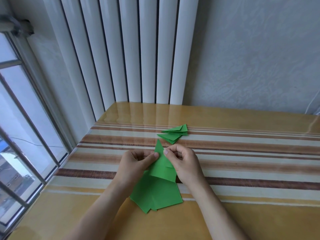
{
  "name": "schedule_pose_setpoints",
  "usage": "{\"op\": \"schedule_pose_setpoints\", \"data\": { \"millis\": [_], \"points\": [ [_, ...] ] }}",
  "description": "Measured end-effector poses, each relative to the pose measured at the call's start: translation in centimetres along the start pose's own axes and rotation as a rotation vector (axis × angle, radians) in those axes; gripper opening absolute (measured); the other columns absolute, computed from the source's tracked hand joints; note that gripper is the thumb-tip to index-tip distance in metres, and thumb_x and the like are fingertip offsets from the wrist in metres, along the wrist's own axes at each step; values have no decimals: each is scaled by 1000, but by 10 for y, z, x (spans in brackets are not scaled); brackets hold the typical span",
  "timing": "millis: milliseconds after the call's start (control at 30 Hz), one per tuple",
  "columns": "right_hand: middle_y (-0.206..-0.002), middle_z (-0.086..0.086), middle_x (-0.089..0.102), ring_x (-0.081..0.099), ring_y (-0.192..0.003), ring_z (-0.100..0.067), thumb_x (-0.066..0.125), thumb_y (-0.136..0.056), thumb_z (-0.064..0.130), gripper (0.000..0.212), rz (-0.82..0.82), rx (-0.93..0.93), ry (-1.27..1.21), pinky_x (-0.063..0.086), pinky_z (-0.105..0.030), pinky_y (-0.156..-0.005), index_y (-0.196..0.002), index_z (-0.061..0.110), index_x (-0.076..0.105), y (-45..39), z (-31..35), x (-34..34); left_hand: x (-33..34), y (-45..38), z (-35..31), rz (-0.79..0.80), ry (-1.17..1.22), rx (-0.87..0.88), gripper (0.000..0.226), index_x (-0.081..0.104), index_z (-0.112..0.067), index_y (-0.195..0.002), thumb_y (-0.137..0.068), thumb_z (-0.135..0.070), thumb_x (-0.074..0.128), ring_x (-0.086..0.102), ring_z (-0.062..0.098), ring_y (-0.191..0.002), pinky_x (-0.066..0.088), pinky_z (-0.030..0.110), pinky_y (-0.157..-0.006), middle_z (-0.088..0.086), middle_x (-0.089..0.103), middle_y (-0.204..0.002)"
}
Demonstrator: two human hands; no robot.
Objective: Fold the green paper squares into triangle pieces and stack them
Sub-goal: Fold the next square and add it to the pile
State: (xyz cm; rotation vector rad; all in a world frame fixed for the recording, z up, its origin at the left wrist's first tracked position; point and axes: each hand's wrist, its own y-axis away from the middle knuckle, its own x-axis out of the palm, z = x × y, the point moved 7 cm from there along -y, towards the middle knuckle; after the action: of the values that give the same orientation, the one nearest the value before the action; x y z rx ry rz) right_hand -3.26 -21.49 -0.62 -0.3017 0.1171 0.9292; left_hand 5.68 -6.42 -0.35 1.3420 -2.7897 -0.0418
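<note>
Centrally, left hand (134, 163) pinching half-folded green paper (161, 166) at left edge, right hand (183, 161) pinching right edge. Below fingers: flat green squares pile (155, 193) on striped table (242, 153). Beyond fingertips, apart: folded triangles stack (174, 134).

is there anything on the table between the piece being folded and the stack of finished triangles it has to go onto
Nothing visible. The piece being folded is held in both hands, left hand and right hand, and only bare striped tablecloth lies between its tip and the stack of finished triangles just beyond. The unfolded squares lie nearer the person.
</note>
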Motion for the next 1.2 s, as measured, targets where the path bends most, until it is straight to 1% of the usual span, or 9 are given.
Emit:
{"op": "schedule_pose_setpoints", "data": {
  "millis": [167, 400, 533, 600, 733, 900, 1033, 1100, 1200],
  "points": [
    [-85, -3, 76, 71, -84, -26, 69, -100, 31, 16, 43, 46, 24, 57, -49, -80, -91, 19, 75, 1, -6, 5, -10, -3, 0, -77, 4, 7, 16, 80, -1, -95, -90, -17, 77, 78, 32, -89, 63, 38, -84, 15, 80, -92],
    [-82, -6, 74, 68, -83, -33, 70, -100, 29, 15, 20, 28, 41, 56, -50, -76, -90, 19, 74, -1, -3, 4, -11, -3, 0, -104, 18, 13, 18, 79, 0, -96, -90, -17, 77, 78, 31, -89, 63, 32, -76, 15, 80, -91],
    [-86, -1, 77, 72, -87, -25, 69, -100, 30, 14, 58, 70, 42, 57, -49, -84, -92, 21, 76, 0, -5, 5, -17, -2, -3, -181, 78, 5, 14, 76, 1, -91, -92, -13, 75, 71, 7, -57, 48, 13, -45, 2, 76, -67],
    [-88, 0, 77, 72, -89, -24, 69, -100, 29, 13, 66, 73, 51, 57, -50, -86, -93, 21, 76, 2, -4, 5, -18, -3, -2, -196, 87, 3, 14, 75, 1, -90, -92, -13, 74, 64, 2, -48, 44, 12, -40, -5, 70, -58],
    [-85, 1, 76, 72, -80, -22, 68, -101, 28, 14, 72, 95, 24, 60, -55, -82, -92, 20, 75, 3, -3, 6, -20, -3, -2, -217, 97, 6, 14, 76, -1, -88, -92, -15, 75, 66, 5, -52, 48, 15, -44, -3, 73, -62],
    [-79, 6, 70, 66, -65, -7, 66, -102, 27, 13, 89, 95, 60, 61, -54, -77, -94, 20, 73, 4, -3, 6, -21, -4, -1, -218, 84, 5, 14, 76, -3, -87, -92, -17, 75, 65, 4, -52, 49, 17, -46, -4, 72, -61],
    [-82, -3, 71, 64, -75, -19, 65, -101, 25, 16, 70, 60, 79, 54, -38, -73, -86, 21, 72, 4, 3, 3, -15, -3, -2, -161, 61, 15, 15, 75, 0, -89, -94, -14, 73, 62, 2, -46, 44, 12, -41, -5, 69, -56],
    [-76, 4, 67, 59, -73, -11, 65, -101, 24, 17, 66, 46, 64, 48, -31, -70, -84, 23, 70, 4, 3, 3, -10, -2, -3, -106, 38, 14, 15, 76, 1, -90, -94, -14, 73, 70, 9, -59, 50, 14, -49, 2, 75, -68],
    [-75, 10, 64, 57, -73, -7, 66, -100, 23, 15, 54, 37, 25, 47, -29, -69, -86, 22, 70, 3, 2, 3, -2, -2, 1, -8, -5, -8, 16, 79, -2, -91, -93, -17, 74, 76, 26, -82, 61, 30, -75, 14, 80, -89]
  ]
}}
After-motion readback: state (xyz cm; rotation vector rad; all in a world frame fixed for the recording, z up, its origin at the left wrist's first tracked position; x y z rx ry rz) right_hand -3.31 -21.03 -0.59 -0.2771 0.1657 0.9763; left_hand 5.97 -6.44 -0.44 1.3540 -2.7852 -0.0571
